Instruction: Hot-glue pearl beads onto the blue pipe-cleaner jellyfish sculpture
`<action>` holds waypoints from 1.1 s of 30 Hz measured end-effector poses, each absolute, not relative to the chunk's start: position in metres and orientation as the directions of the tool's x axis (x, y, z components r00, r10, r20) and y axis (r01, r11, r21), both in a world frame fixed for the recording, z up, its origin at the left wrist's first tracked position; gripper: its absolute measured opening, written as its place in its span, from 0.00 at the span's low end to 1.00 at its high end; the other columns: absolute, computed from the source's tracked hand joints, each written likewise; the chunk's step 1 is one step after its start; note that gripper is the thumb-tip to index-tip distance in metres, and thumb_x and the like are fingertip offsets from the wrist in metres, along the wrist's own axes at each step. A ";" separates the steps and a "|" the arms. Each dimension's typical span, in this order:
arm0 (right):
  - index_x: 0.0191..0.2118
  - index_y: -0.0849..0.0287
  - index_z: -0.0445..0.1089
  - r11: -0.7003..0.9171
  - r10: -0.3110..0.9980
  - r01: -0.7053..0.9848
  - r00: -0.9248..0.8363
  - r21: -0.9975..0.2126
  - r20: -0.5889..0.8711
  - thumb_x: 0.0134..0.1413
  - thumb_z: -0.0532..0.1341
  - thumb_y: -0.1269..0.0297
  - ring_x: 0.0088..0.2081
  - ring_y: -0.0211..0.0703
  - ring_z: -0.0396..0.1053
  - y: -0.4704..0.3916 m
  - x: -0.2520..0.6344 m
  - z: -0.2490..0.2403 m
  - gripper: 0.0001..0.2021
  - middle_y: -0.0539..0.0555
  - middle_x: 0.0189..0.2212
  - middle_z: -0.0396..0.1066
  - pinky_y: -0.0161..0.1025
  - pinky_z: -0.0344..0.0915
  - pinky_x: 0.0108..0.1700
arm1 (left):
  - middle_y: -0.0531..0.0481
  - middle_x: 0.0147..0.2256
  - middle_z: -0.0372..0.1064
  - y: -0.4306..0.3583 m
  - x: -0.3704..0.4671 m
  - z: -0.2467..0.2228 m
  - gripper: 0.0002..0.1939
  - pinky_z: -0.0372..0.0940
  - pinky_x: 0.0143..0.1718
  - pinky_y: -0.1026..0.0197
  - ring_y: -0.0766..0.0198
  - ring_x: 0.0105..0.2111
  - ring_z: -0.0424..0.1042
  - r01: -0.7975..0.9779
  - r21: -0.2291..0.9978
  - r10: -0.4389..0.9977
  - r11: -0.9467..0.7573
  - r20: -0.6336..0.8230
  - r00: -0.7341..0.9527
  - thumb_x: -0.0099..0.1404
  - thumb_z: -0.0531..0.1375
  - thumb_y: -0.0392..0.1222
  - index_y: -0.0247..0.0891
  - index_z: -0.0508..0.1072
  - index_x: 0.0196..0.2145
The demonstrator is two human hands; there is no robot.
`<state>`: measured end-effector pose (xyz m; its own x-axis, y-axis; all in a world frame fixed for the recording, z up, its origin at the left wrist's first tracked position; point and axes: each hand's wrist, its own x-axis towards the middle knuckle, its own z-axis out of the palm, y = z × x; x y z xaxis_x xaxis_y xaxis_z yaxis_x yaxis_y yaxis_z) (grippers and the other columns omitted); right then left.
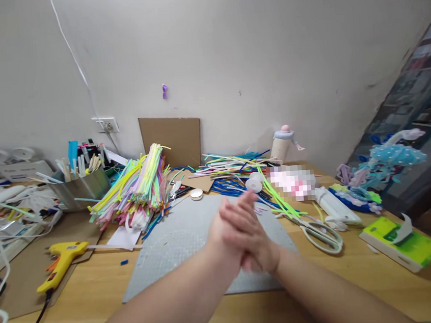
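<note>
My left hand (221, 234) and my right hand (259, 246) are clasped palm to palm above the grey cutting mat (177, 248). Fingers of the right hand fold over the left, and both hands are slightly blurred. Between the palms the view is blocked, and no object shows there. Behind the fingertips is a clear spool (254, 182). A small round white lid or dish (196, 195) rests at the mat's far edge.
Left of the mat are a yellow glue gun (62, 263) and a bundle of pastel pipe cleaners (143, 186). Scissors (322, 236), a green tissue pack (400, 242) and a blue pipe-cleaner piece (395, 154) stand right. A bottle (281, 144) is near the wall.
</note>
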<state>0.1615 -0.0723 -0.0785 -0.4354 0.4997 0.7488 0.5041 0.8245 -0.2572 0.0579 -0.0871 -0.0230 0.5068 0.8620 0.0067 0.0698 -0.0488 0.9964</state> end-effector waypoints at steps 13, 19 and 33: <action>0.59 0.45 0.58 -0.134 0.971 -0.286 -0.229 -0.949 -0.068 0.58 0.51 0.43 0.62 0.45 0.54 -0.051 0.137 -0.060 0.26 0.50 0.64 0.53 0.50 0.46 0.62 | 0.42 0.54 0.64 0.015 -0.018 -0.109 0.19 0.54 0.59 0.49 0.56 0.57 0.60 0.596 0.698 0.907 -0.397 0.398 0.137 0.66 0.47 0.43 0.38 0.65 0.52; 0.35 0.58 0.68 -0.213 0.943 -0.474 0.130 -0.854 -0.307 0.43 0.60 0.67 0.33 0.40 0.68 -0.022 0.148 -0.114 0.08 0.51 0.33 0.69 0.35 0.61 0.30 | 0.45 0.45 0.69 0.009 -0.008 -0.119 0.14 0.61 0.52 0.52 0.58 0.49 0.65 0.505 0.739 0.889 -0.447 0.301 0.346 0.63 0.50 0.34 0.41 0.68 0.44; 0.17 0.54 0.51 -0.329 0.938 -0.534 -0.087 -0.779 -0.337 0.28 0.50 0.67 0.13 0.28 0.33 -0.023 0.153 -0.126 0.04 0.37 0.08 0.43 0.30 0.30 0.16 | 0.46 0.43 0.69 0.017 -0.008 -0.122 0.15 0.61 0.52 0.51 0.57 0.48 0.66 0.505 0.741 0.892 -0.443 0.304 0.335 0.59 0.50 0.31 0.42 0.69 0.41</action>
